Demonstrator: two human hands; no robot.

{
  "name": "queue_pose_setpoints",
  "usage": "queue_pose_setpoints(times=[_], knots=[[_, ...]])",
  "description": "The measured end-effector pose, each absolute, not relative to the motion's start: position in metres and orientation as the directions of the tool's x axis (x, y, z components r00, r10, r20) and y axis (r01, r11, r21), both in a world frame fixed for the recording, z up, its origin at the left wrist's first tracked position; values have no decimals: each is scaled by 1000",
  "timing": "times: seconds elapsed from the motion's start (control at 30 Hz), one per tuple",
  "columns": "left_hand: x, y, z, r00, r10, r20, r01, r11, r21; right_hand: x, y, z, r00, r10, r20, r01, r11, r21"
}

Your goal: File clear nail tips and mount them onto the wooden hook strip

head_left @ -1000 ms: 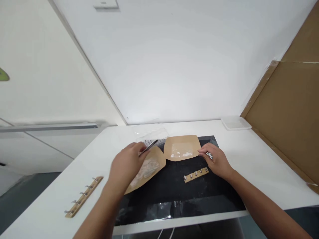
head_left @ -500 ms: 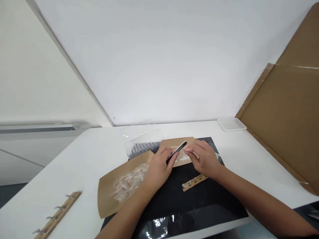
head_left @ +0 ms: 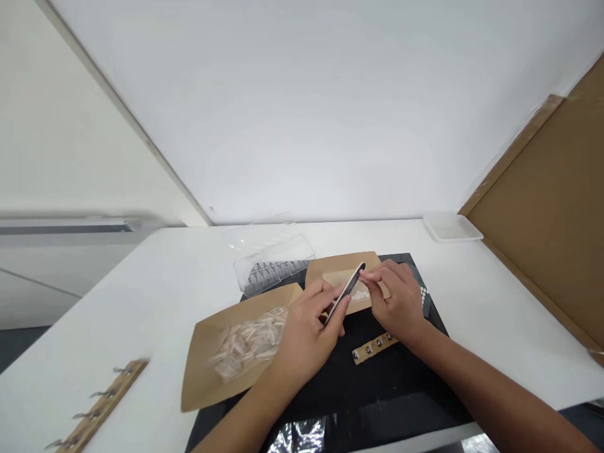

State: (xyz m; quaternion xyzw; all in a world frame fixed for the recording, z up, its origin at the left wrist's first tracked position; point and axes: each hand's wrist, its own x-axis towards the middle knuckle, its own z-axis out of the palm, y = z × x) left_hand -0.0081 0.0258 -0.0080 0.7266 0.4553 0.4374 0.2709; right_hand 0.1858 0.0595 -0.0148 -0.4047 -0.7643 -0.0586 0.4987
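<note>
My left hand is closed round a slim black nail file with a pale edge and rounded tip, which slants up to the right. At the file's tip, my right hand has thumb and fingers pinched together; whatever they hold is too small to make out. Behind both hands lies a brown paper tray with small white pieces. A larger brown tray, full of clear nail-tip-like slivers, sits left of my left hand. Below my right hand, a wooden strip with metal knobs rests on a black board.
Clear plastic cases with grey patterned contents stand at the back. A shallow clear container is at the back right, beside a tall cardboard panel. A wooden strip with metal clips lies at the left. A card with white dots is partly hidden by my right hand.
My right fingers have come up against the file's tip, where a small gap showed before. The file is tilted more steeply. The view has shifted slightly.
</note>
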Motion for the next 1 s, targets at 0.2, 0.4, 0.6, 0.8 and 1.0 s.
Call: queue_pose_setpoints(times=[0.2,0.4,0.6,0.8,1.0], knots=[[-2,26,-14,149,850,505,509,-504,698,178,55,-19,-298,503,811,757,642,-120],[1,26,-14,161,829,535,541,-528,655,177,60,-17,-262,522,812,820,564,-98],[4,24,-15,124,791,598,552,-556,621,176,59,-16,-298,584,755,790,595,-149],[3,24,-16,117,789,603,557,-555,618,174,58,-16,-327,588,740,774,616,-147],[1,24,-15,108,796,596,564,-543,622,170,57,-16,-327,561,760,767,628,-133]])
